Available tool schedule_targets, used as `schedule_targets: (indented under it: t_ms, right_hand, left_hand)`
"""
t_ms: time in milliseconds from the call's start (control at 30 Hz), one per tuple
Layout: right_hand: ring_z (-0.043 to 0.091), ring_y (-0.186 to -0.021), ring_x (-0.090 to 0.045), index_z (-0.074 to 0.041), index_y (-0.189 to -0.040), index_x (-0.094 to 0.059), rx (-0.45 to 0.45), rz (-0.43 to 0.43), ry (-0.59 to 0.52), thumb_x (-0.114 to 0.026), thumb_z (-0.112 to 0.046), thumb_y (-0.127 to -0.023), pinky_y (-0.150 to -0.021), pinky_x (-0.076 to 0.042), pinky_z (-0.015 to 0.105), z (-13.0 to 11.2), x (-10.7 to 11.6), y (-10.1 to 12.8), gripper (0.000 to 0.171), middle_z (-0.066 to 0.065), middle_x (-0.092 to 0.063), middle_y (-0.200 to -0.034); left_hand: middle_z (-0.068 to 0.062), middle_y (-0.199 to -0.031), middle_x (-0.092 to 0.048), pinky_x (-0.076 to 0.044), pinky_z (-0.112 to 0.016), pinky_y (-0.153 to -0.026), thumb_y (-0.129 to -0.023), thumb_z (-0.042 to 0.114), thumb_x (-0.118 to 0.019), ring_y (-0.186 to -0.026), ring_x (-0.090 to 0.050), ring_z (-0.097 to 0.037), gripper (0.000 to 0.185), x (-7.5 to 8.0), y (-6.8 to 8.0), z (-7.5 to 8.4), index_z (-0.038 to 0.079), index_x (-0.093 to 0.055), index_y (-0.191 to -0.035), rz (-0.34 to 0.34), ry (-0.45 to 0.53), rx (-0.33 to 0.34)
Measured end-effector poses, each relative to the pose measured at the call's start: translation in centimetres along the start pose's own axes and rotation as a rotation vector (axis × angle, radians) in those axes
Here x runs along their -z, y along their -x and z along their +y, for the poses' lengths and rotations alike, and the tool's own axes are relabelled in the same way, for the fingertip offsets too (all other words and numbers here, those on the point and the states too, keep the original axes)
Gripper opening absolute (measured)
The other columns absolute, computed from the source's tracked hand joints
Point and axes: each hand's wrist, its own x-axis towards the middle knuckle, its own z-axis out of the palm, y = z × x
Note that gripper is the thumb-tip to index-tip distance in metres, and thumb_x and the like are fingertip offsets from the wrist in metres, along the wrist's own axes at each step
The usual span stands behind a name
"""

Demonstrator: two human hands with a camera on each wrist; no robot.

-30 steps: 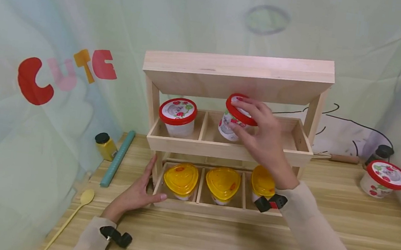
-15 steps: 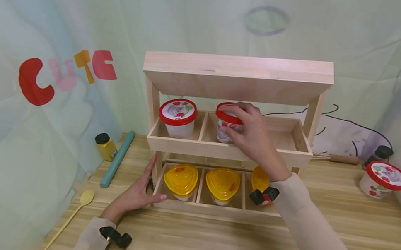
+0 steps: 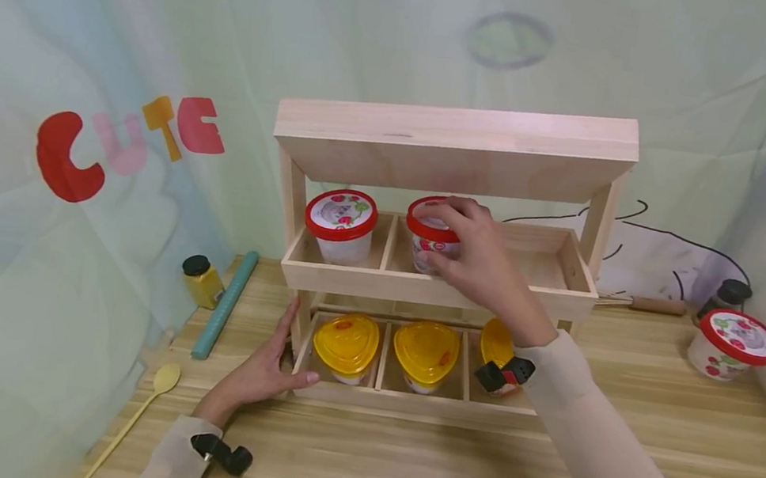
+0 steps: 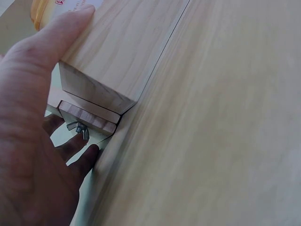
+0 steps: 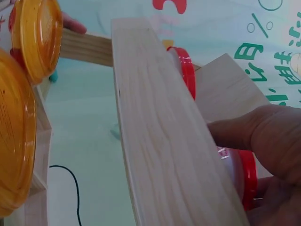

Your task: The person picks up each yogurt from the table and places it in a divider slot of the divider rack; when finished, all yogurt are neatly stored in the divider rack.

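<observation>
A wooden two-tier rack [image 3: 435, 285] stands on the table. My right hand [image 3: 470, 254] grips a red-lidded strawberry cup [image 3: 429, 233] by its lid, and the cup sits in the middle compartment of the upper tier. A second red-lidded cup [image 3: 339, 226] stands in the upper left compartment. In the right wrist view my fingers [image 5: 263, 136] wrap the red lid [image 5: 247, 176] behind the rack's front rail [image 5: 164, 141]. My left hand [image 3: 262, 372] rests flat against the rack's lower left corner [image 4: 101, 101], thumb on its front. Yellow-lidded containers [image 3: 344, 343] fill the lower tier.
A third red-lidded cup [image 3: 736, 344] stands at the far right of the table, by a dark-capped jar [image 3: 726, 295] and a wooden-handled tool [image 3: 641, 302]. Left of the rack lie a yellow bottle [image 3: 202, 281], a teal stick [image 3: 224, 303] and a yellow spoon [image 3: 144, 397].
My right hand has lowered the tilted cup into the middle upper compartment and set it upright, shifting slightly left. The left hand has stayed on the rack's corner.
</observation>
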Motion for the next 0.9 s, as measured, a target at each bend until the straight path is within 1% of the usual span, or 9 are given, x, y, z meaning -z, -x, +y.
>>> schedule_targets:
  t_ms: [133, 267, 367, 500, 600, 667, 767, 900]
  right_hand:
    - [0.033, -0.143, -0.047, -0.021, -0.146, -0.064, -0.041, -0.028, -0.061, -0.086, -0.017, -0.091, -0.1, -0.064, 0.051, -0.3, 0.3, 0.8, 0.06, 0.01, -0.051, -0.161]
    - [0.032, -0.146, -0.047, -0.022, -0.148, -0.063, -0.027, -0.01, -0.066, -0.088, -0.018, -0.089, -0.104, -0.062, 0.053, -0.3, 0.6, 1.4, 0.064, 0.009, -0.052, -0.162]
    - [0.031, -0.147, -0.049, -0.02, -0.147, -0.064, 0.004, 0.026, -0.063, -0.089, -0.018, -0.088, -0.107, -0.061, 0.054, -0.1, 0.9, 1.9, 0.063, 0.009, -0.054, -0.16]
    - [0.031, -0.146, -0.052, -0.016, -0.146, -0.064, 0.047, 0.091, -0.054, -0.088, -0.016, -0.089, -0.112, -0.056, 0.056, 0.4, 1.8, 3.1, 0.062, 0.009, -0.06, -0.155]
    - [0.033, -0.148, -0.052, -0.014, -0.146, -0.063, 0.044, 0.141, -0.039, -0.087, -0.015, -0.09, -0.12, -0.048, 0.06, 0.8, 2.7, 4.2, 0.061, 0.01, -0.062, -0.154]
    - [0.033, -0.149, -0.051, -0.014, -0.147, -0.063, 0.031, 0.173, -0.02, -0.087, -0.015, -0.091, -0.124, -0.043, 0.062, 1.2, 3.4, 5.0, 0.061, 0.01, -0.062, -0.154]
    - [0.034, -0.148, -0.051, -0.014, -0.147, -0.063, 0.026, 0.214, -0.001, -0.087, -0.014, -0.091, -0.124, -0.04, 0.065, 1.7, 4.5, 6.0, 0.061, 0.011, -0.063, -0.153]
    - [0.036, -0.145, -0.053, -0.012, -0.146, -0.063, 0.032, 0.268, 0.023, -0.088, -0.009, -0.088, -0.121, -0.042, 0.067, 2.6, 6.1, 7.6, 0.063, 0.013, -0.064, -0.15]
  left_hand:
    - [-0.022, -0.182, -0.005, -0.023, -0.076, -0.126, -0.088, 0.042, -0.088, -0.164, -0.019, -0.056, 0.134, -0.1, -0.1, -0.1, 0.045, 0.019, -0.169, -0.005, -0.007, 0.007]
    - [-0.02, -0.182, -0.009, -0.022, -0.075, -0.127, -0.089, 0.04, -0.089, -0.164, -0.017, -0.056, 0.134, -0.1, -0.2, -0.2, 0.045, 0.019, -0.169, -0.006, -0.006, 0.004]
    - [-0.02, -0.182, -0.013, -0.022, -0.075, -0.127, -0.089, 0.04, -0.089, -0.164, -0.017, -0.055, 0.134, -0.1, -0.1, -0.3, 0.045, 0.019, -0.169, -0.007, -0.004, 0.001]
    - [-0.022, -0.182, -0.007, -0.024, -0.076, -0.126, -0.088, 0.041, -0.089, -0.163, -0.02, -0.056, 0.135, -0.1, -0.1, -0.4, 0.045, 0.019, -0.169, -0.006, -0.012, 0.01]
    - [-0.024, -0.182, -0.003, -0.024, -0.077, -0.126, -0.088, 0.04, -0.089, -0.162, -0.022, -0.057, 0.135, -0.1, -0.2, -0.3, 0.046, 0.019, -0.169, -0.005, -0.011, 0.012]
    - [-0.025, -0.181, -0.004, -0.025, -0.078, -0.125, -0.088, 0.039, -0.089, -0.161, -0.024, -0.058, 0.135, -0.1, -0.2, -0.3, 0.046, 0.018, -0.169, -0.005, -0.007, 0.007]
    - [-0.025, -0.181, -0.004, -0.025, -0.078, -0.125, -0.088, 0.038, -0.089, -0.161, -0.025, -0.058, 0.135, 0.0, -0.2, -0.3, 0.046, 0.018, -0.169, -0.001, -0.006, 0.002]
    - [-0.025, -0.181, -0.004, -0.024, -0.077, -0.125, -0.088, 0.038, -0.089, -0.162, -0.023, -0.058, 0.135, -0.1, -0.1, -0.3, 0.044, 0.018, -0.169, -0.001, -0.012, -0.002]
